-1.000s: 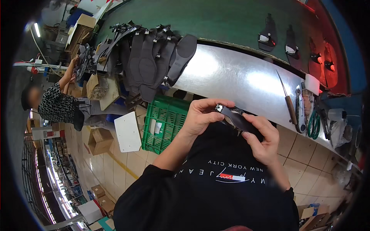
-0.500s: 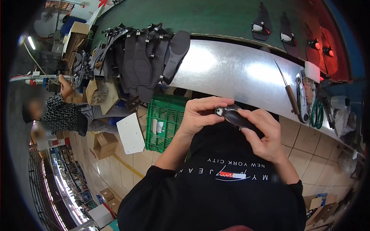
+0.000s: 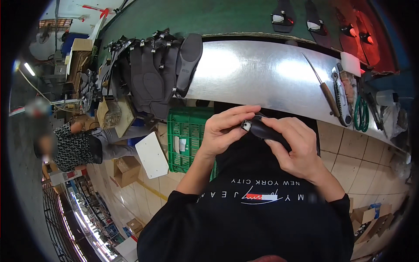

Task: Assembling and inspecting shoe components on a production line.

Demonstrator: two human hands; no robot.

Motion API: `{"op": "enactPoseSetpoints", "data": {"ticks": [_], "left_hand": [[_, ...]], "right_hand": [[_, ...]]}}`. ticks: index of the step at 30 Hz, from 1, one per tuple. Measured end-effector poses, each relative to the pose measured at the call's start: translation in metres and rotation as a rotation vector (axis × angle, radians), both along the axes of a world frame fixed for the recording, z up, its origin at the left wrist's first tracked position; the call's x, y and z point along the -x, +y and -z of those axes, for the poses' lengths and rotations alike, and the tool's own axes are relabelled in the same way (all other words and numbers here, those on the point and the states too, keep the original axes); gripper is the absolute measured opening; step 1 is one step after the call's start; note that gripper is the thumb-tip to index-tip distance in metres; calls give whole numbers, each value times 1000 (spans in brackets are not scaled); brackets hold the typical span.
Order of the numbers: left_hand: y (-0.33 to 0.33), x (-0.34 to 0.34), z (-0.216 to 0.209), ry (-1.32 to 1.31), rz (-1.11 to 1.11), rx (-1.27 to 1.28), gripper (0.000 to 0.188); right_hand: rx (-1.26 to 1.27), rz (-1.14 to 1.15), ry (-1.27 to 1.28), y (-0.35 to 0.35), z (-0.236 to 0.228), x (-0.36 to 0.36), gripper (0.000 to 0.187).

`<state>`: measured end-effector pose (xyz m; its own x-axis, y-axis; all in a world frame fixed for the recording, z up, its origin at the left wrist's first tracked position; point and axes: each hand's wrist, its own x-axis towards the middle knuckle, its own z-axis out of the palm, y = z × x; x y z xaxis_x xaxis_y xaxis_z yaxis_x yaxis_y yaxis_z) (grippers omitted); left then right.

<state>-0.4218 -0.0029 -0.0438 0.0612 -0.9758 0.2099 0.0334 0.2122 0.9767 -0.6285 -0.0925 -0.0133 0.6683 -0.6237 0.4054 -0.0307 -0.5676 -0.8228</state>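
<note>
Close in front of my body I hold a dark sandal with a whitish ornament near its left end. My left hand is closed on that ornamented end, fingers over the top and thumb below. Around the other end my right hand is wrapped, thumb pressed underneath; part of the sandal is hidden by it. Past my hands lies the bare metal strip of the bench. A pile of similar dark sandals with small bright ornaments lies to the left on the bench.
A wooden-handled awl, a utility knife and green-handled scissors lie at the right. Several sandals rest on the green conveyor belt, some under red light. A green crate stands below left. Another person is at far left.
The sandal has turned slightly in my hands, and my right hand has shifted a little to the left along it. The whole view has swung slightly. Sandals on the belt appear farther left.
</note>
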Motion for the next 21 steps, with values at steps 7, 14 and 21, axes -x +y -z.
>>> {"op": "enactPoseSetpoints", "data": {"ticks": [7, 14, 21], "left_hand": [[-1, 3, -9, -59, 80, -54, 44], [-1, 20, -18, 122, -38, -413, 47], [-2, 23, -14, 115, -55, -436, 49]], "right_hand": [[73, -8, 131, 1, -3, 1, 43], [-235, -12, 98, -3, 10, -1, 36], [-139, 0, 123, -1, 20, -4, 15]]}}
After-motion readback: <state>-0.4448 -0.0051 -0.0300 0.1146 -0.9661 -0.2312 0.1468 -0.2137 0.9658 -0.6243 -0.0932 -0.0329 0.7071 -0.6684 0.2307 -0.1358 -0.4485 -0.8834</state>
